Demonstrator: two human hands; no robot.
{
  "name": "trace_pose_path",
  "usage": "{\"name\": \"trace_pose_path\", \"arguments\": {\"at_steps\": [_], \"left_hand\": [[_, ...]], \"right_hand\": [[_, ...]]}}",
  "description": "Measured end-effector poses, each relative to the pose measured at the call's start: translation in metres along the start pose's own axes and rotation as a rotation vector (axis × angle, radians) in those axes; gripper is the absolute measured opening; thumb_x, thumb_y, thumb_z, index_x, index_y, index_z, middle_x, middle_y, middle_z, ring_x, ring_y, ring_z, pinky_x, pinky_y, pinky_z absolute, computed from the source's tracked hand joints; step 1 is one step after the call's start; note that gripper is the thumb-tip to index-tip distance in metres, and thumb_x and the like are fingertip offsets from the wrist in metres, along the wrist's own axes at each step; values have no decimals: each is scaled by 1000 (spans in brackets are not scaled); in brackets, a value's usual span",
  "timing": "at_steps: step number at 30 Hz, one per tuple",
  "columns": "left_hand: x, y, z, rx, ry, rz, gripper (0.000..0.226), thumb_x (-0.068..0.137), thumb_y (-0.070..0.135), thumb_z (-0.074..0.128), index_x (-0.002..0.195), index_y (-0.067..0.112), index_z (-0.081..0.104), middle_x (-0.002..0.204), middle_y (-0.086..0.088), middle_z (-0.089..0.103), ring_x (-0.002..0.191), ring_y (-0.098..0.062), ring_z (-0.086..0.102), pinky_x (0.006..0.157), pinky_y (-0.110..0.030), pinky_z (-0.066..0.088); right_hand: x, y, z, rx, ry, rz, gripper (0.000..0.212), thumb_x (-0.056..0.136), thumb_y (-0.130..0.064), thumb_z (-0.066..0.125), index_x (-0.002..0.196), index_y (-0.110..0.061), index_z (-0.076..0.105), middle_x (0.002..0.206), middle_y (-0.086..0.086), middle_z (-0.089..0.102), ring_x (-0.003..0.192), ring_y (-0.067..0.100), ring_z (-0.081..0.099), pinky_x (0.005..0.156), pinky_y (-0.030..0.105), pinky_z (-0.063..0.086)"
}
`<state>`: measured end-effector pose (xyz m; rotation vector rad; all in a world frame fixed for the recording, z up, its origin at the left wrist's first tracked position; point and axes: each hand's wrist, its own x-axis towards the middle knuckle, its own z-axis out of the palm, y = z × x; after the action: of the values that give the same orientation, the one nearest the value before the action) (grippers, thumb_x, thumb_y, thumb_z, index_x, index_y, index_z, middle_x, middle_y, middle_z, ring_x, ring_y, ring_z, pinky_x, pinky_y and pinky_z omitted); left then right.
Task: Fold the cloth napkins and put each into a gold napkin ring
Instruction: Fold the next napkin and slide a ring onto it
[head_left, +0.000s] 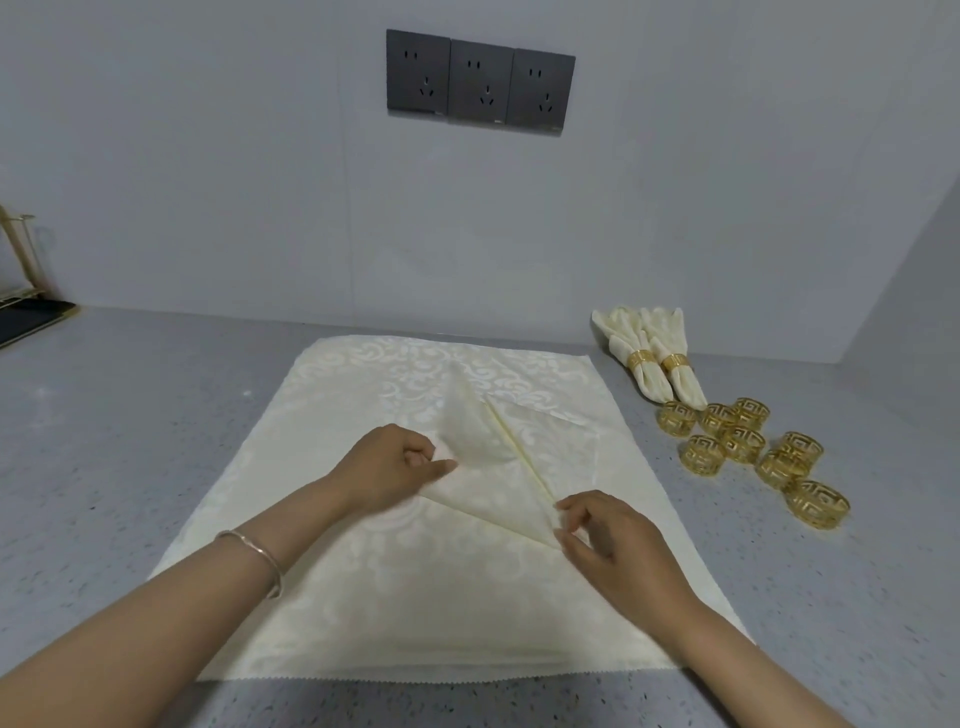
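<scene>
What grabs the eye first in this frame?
Centre: the left hand and right hand each pinch a partly folded cream napkin, which lies on a flat stack of napkins on the grey counter. Right of them sits a cluster of loose gold napkin rings, with two finished ringed napkins behind, near the wall. Above, three dark wall sockets stand out against the pale wall.

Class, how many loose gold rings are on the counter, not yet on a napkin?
8, clustered right of the cloth. They overlap, so another may be hidden.
</scene>
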<state>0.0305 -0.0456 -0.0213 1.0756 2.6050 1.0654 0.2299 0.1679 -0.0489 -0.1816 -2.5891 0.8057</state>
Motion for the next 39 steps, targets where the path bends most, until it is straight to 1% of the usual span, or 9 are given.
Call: {"name": "trace_pose_path", "arguments": {"at_steps": [4, 7, 12, 16, 20, 26, 30, 34, 39], "left_hand": [[14, 1, 15, -18, 56, -120, 39, 82, 34, 72, 51, 25, 52, 42, 11, 42, 45, -6, 41, 57, -24, 35], [17, 1, 22, -45, 89, -157, 46, 83, 30, 71, 45, 29, 45, 41, 13, 39, 47, -6, 38, 56, -25, 31], [21, 5, 28, -32, 144, -188, 34, 86, 32, 68, 55, 27, 55, 52, 13, 47, 54, -5, 44, 55, -24, 32], [29, 13, 32, 29, 187, -181, 21, 89, 36, 63, 70, 25, 62, 63, 15, 49, 67, -9, 48, 61, -24, 34], [40, 15, 35, 103, 225, -178, 17, 91, 37, 58, 78, 26, 59, 75, 14, 54, 78, -11, 50, 84, -31, 36], [53, 23, 44, 107, 215, -110, 9, 91, 35, 57, 90, 28, 63, 97, 10, 59, 104, -18, 55, 80, -29, 34], [36, 28, 50, 75, 204, -122, 62, 93, 41, 55, 147, 23, 30, 158, -2, 15, 143, -23, 20, 112, -35, 26], [-1, 45, 59, 92, 17, -185, 81, 96, 56, 34, 152, 16, -8, 159, -4, -17, 148, -21, -9, 119, -34, 1], [-27, 55, 71, 201, -97, -155, 84, 96, 58, 28, 149, 10, -17, 156, -5, -26, 144, -20, -22, 117, -32, -9]], "right_hand": [[10, 2, 0, 120, 47, 67, 20, 87, -21, 65, 81, -33, 50, 104, -20, 62, 99, -4, 57, 82, 14, 44], [37, 14, -5, 192, 140, 109, 10, 91, -23, 60, 96, -30, 56, 119, -21, 57, 111, -6, 51, 87, 6, 35], [89, 44, -5, 217, 46, 233, 35, 96, -25, 52, 130, -21, 47, 134, -11, 43, 123, 2, 38, 98, 17, 28], [99, 51, -6, 230, 57, 267, 26, 95, -24, 54, 120, -25, 52, 113, -5, 59, 99, 12, 56, 80, 18, 41], [81, 44, -13, 252, 128, 261, 13, 92, -22, 57, 104, -28, 58, 84, 9, 60, 57, 9, 45, 57, 21, 40], [45, 22, -27, 429, 78, 227, 16, 87, -12, 67, 98, -22, 61, 81, 5, 62, 48, 11, 36, 48, 20, 35], [50, 23, -27, 398, 93, 272, 12, 88, -13, 65, 95, -21, 61, 84, 4, 63, 49, 14, 49, 52, 29, 44], [72, 28, -15, 350, 100, 380, 21, 87, -29, 66, 102, -18, 57, 85, -4, 58, 60, 10, 53, 57, 22, 43], [88, 22, 5, 395, 184, 373, 24, 87, -22, 66, 106, -19, 52, 76, -1, 53, 66, 10, 47, 57, 12, 38]]}}
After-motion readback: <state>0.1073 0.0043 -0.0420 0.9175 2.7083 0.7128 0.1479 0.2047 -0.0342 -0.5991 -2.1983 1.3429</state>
